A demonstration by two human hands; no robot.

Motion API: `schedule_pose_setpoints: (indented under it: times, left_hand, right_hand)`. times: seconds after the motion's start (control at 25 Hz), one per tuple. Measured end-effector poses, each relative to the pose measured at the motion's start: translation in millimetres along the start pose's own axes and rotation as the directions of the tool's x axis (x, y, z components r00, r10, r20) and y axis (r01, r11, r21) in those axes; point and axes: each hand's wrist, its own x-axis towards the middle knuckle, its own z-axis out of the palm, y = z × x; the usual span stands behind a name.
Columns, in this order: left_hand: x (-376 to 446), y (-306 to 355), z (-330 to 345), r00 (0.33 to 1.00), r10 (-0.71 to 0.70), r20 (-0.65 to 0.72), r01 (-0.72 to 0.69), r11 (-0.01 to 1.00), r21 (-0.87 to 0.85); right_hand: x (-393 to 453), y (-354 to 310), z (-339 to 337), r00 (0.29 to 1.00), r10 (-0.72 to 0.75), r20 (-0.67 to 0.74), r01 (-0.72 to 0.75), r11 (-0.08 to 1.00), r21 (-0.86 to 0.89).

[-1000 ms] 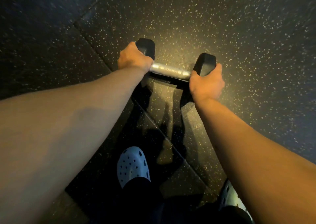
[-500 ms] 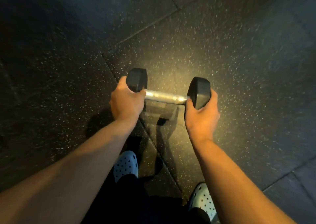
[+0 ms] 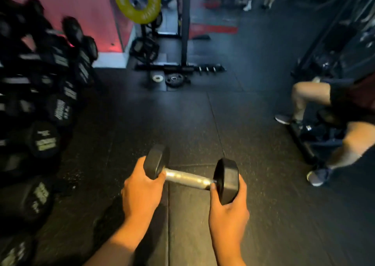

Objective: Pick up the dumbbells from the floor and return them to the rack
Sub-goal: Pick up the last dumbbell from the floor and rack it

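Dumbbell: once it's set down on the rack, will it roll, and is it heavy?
Dumbbell heads look flat-sided, so it probably won't roll. Both the left hand and right hand cup the ends, suggesting heavy for its size. Rigid.

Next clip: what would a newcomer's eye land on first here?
The dumbbell at centre bottom, held off the floor with the left hand and right hand cupping its two black ends. Next, the yellow weight plate at top centre, then the dumbbell rack along the left edge.
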Motion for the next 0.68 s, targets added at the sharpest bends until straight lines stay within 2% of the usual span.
schedule_pose_setpoints:
  times: [0.12, 0.24, 0.4, 0.52, 0.68]
  left_hand:
    - [-31, 28, -92, 0.985, -0.066, -0.159, 0.054, 0.995, -0.079]
    - [-55, 31, -166, 0.934, -0.126, -0.335, 0.092, 0.989, -0.115]
    - [-97, 0, -266, 0.808, -0.209, -0.551, 0.170, 0.978, -0.121]
    - [-135, -34, -332, 0.703, -0.294, -0.648, 0.258, 0.954, -0.153]
    - [-214, -92, -435, 0.533, -0.375, -0.758, 0.301, 0.922, -0.245]
  right_hand:
    - [-38, -80, -12, 0.980, -0.158, 0.122, 0.152, 0.987, 0.054]
    - [-76, -133, -7, 0.937, -0.267, 0.224, 0.250, 0.963, 0.102]
    - [-156, -184, 11, 0.833, -0.361, 0.419, 0.309, 0.932, 0.189]
    - [-224, -206, 29, 0.746, -0.393, 0.537, 0.297, 0.919, 0.259]
    - [-350, -228, 39, 0.562, -0.455, 0.690, 0.270, 0.890, 0.367]
